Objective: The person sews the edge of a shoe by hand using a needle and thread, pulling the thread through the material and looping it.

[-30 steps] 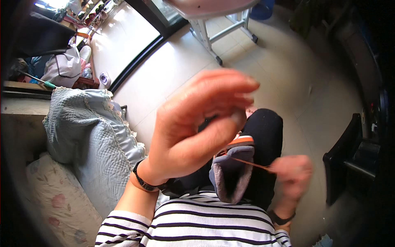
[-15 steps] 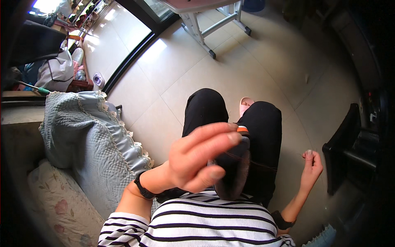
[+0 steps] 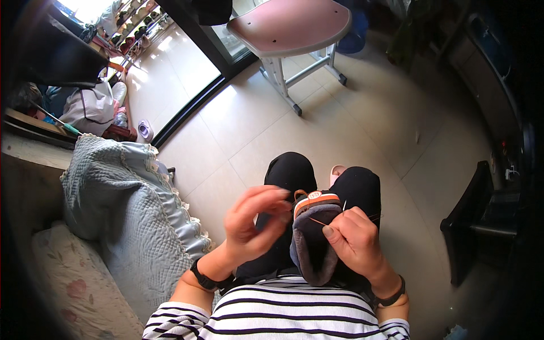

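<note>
A dark shoe [image 3: 297, 241] with a fuzzy grey lining lies between my thighs. Its far end carries an orange and white stripe [image 3: 326, 199], a round pale label and a small orange loop. My right hand [image 3: 357, 238] is closed over the shoe's right side, pinching an orange-brown thread [image 3: 317, 221] that runs to the shoe. A slim, pale, needle-like point [image 3: 344, 207] sticks up above that fist. My left hand [image 3: 255, 221] hovers just left of the shoe, slightly blurred, its fingers bent and apart with nothing visible in them.
A pale blue quilted cover [image 3: 136, 209] drapes a seat at my left, beside a flowered cushion [image 3: 79, 283]. Ahead stands a pink-topped stool [image 3: 294, 28] near a sliding door track. A black stand [image 3: 470, 226] is at my right.
My right hand has come in from far right to the shoe. My left hand has moved off the front of the shoe toward the left. The view has tipped upward, showing the stool top.
</note>
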A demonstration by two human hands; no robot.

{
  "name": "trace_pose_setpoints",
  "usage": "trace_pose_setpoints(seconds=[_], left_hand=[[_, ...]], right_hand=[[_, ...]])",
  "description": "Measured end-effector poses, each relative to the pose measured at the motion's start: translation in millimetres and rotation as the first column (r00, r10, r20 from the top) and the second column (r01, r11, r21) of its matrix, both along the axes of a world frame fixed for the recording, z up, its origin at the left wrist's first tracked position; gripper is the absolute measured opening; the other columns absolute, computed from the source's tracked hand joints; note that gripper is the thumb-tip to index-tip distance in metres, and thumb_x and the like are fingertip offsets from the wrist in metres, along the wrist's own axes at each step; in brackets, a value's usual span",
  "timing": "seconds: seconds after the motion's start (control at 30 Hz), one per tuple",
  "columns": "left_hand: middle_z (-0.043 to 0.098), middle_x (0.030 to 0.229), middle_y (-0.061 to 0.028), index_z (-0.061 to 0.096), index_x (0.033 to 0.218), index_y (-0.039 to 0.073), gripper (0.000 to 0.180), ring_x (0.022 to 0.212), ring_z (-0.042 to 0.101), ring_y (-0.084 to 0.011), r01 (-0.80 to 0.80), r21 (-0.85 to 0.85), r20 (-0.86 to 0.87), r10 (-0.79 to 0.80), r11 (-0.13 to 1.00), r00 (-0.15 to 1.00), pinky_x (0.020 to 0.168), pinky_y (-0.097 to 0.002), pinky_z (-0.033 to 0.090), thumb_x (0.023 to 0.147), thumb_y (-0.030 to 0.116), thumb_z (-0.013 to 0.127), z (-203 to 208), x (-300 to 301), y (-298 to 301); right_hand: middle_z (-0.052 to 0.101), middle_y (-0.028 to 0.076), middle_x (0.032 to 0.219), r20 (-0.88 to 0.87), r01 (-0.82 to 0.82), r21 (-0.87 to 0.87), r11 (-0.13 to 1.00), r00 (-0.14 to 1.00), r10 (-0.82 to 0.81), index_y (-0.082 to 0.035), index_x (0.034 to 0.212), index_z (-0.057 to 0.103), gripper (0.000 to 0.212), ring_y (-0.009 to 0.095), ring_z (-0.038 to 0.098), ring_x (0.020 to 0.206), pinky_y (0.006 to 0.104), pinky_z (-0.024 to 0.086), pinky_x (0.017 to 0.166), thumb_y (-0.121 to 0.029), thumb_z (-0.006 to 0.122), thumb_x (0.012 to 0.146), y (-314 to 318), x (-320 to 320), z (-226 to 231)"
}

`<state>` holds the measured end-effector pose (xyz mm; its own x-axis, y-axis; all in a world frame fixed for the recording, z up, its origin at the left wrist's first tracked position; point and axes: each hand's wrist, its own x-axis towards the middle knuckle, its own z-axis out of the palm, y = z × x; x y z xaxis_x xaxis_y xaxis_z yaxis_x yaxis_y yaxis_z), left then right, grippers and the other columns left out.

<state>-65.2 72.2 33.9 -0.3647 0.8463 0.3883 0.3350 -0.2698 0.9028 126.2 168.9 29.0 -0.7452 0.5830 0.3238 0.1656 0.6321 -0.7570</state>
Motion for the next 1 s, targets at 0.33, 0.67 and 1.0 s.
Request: trace_pose_setpoints(seconds=[0.33, 0.67, 1.0], left_hand=[[0.055, 0.110, -0.0137, 0.058, 0.103, 0.002, 0.034, 0.101, 0.056, -0.0244, 0.011, -0.136, -0.064, -0.019, 0.991, 0.998, 0.088, -0.0327, 0.045, 0.074, 0.006, 0.076, -37.2, 23.0, -12.5], [0.054, 0.104, -0.0129, 0.060, 0.096, 0.002, 0.029, 0.097, 0.056, -0.0274, -0.030, 0.072, -0.081, 0.036, 0.997, 0.996, 0.081, -0.0329, 0.049, 0.070, -0.008, 0.069, -51.5, 30.0, -2.5], [0.054, 0.097, -0.0127, 0.062, 0.094, 0.003, 0.032, 0.093, 0.057, -0.0310, -0.036, 0.160, -0.130, 0.057, 0.986, 0.990, 0.079, -0.0366, 0.049, 0.065, -0.010, 0.069, -57.8, 26.2, 3.8]], right_hand=[[0.061, 0.010, 0.074, -0.062, 0.034, -0.211, 0.977, 0.997, -0.048, -0.001, 0.076, 0.058, 0.015, 0.024, 0.053, 0.064, 0.0326, 0.043, 0.059, -0.011, 0.067, 0.085, -2.4, 4.8, 2.8], [0.064, 0.015, 0.095, -0.355, -0.258, -0.575, 0.776, 0.934, 0.047, -0.001, 0.085, 0.055, 0.030, 0.026, 0.062, 0.098, 0.0431, 0.043, 0.097, -0.028, 0.051, 0.097, -7.9, -19.9, 17.9], [0.049, 0.005, 0.063, -0.370, -0.141, -0.634, 0.761, 0.919, -0.138, -0.005, 0.076, 0.048, 0.026, 0.015, 0.048, 0.058, 0.0373, 0.048, 0.067, -0.023, 0.052, 0.095, -15.6, -15.6, 3.7]])
